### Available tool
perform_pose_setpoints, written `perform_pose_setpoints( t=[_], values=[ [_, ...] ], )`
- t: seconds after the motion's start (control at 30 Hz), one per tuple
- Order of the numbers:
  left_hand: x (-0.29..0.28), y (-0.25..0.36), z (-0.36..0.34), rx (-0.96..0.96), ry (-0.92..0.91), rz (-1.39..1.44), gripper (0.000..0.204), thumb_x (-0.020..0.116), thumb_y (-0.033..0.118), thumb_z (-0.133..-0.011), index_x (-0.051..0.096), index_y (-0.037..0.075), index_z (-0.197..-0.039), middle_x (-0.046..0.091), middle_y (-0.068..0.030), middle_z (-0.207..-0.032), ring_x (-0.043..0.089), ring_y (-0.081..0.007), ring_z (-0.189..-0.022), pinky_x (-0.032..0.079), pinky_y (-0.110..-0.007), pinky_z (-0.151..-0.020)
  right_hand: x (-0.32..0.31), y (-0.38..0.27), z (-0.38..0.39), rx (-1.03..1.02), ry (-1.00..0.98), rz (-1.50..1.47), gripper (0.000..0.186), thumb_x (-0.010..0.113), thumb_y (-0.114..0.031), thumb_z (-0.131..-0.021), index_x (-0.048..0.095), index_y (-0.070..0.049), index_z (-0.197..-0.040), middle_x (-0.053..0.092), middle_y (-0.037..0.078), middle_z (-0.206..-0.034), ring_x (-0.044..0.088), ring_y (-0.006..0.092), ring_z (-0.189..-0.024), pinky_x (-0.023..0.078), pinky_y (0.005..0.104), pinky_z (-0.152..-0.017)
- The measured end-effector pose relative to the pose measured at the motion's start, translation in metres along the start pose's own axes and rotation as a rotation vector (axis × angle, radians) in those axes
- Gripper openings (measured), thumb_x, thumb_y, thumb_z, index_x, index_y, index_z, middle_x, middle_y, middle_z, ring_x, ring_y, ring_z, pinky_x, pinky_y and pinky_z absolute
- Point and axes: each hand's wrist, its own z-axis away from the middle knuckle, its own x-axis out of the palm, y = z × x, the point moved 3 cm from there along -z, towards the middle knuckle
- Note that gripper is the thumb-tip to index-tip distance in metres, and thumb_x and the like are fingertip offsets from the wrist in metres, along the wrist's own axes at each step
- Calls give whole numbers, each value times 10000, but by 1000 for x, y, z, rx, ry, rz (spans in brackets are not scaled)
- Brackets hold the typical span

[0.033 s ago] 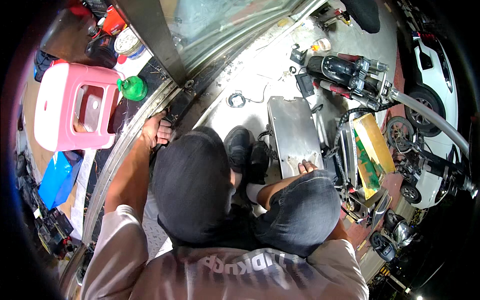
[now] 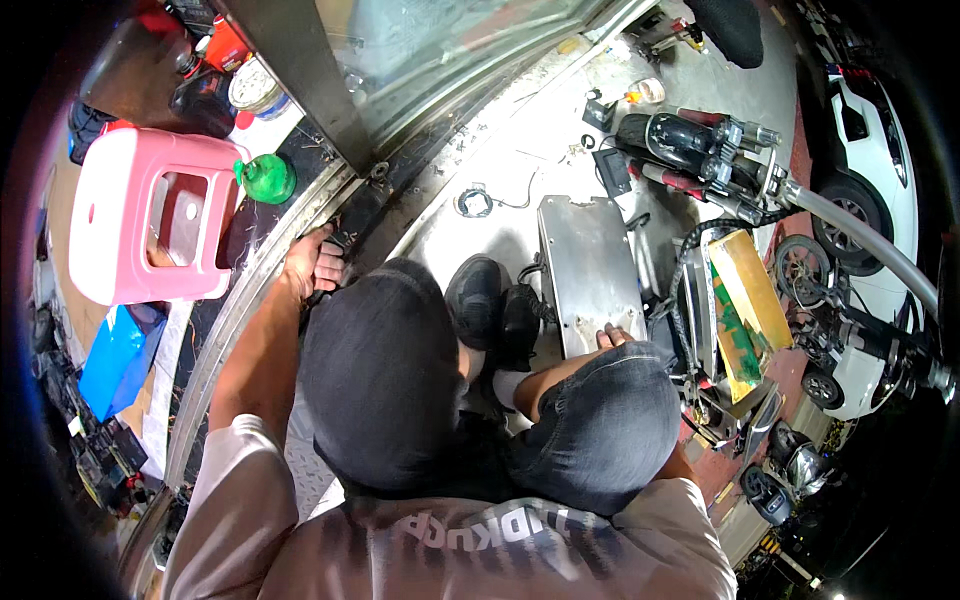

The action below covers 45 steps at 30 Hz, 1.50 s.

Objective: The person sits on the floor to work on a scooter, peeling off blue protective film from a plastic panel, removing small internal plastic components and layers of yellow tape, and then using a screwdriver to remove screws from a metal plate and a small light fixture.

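Observation:
My left hand (image 2: 313, 262) is at the metal track (image 2: 225, 335) beside my left knee, fingers curled round something dark that I cannot make out. My right hand (image 2: 610, 334) rests its spread fingertips on a flat silver metal plate (image 2: 585, 265) with small holes, the rest of the hand hidden behind my right knee. The plate lies among black cable sleeves beside my shoes (image 2: 473, 295). Right of it, a yellow and green board (image 2: 750, 305) leans by other parts, below a scooter's front wheel and fork (image 2: 680, 140) with a long silver stem.
At left are a pink plastic stool (image 2: 115, 210), a green bottle (image 2: 265, 178), a blue package (image 2: 115, 365) and cans. A glass door (image 2: 430, 55) stands ahead. Small parts and cables (image 2: 475, 200) lie on the pale floor. A white car (image 2: 865, 130) and more scooters stand at right.

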Motion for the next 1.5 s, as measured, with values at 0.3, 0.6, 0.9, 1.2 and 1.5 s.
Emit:
perform_pose_setpoints(
  t=[0.3,0.6,0.9,1.2,1.5],
  values=[
    [6,3,13,16,103,-5,646,565,655,-946,686,20,-969,698,-115,-743,666,-246,-599,566,-411,-580,17,-11,-4,4,-249,-43,511,585,-323,-942,600,-135,-1418,548,146,-1488,525,344,-1375,452,489,-1113],
    [11,7,20,-7,135,-24,752,550,728,-918,685,-4,-1024,677,-111,-718,648,-251,-574,534,-443,-573,12,58,-192,207,-274,-405,257,686,-281,-885,738,-46,-975,713,259,-881,709,444,-821,566,508,-744],
    [25,20,37,-22,188,17,712,588,696,-922,645,-12,-964,641,-99,-633,628,-228,-490,485,-355,-442,79,111,-377,405,-172,-304,347,697,-270,-874,684,-48,-1140,711,201,-1157,666,410,-1115,520,488,-957],
    [28,24,36,-25,253,31,687,593,665,-930,641,-20,-911,629,-115,-589,621,-236,-446,489,-345,-395,126,106,-392,439,-162,-425,306,728,-266,-882,699,-57,-1104,715,172,-1143,669,396,-1098,524,469,-942],
    [29,26,41,-5,250,-27,698,579,692,-927,644,-3,-927,632,-97,-611,619,-225,-467,487,-349,-423,9,42,-354,275,218,-1354,135,672,-30,-969,640,-12,-1098,654,6,-976,607,76,-871,503,237,-817]
  ],
)
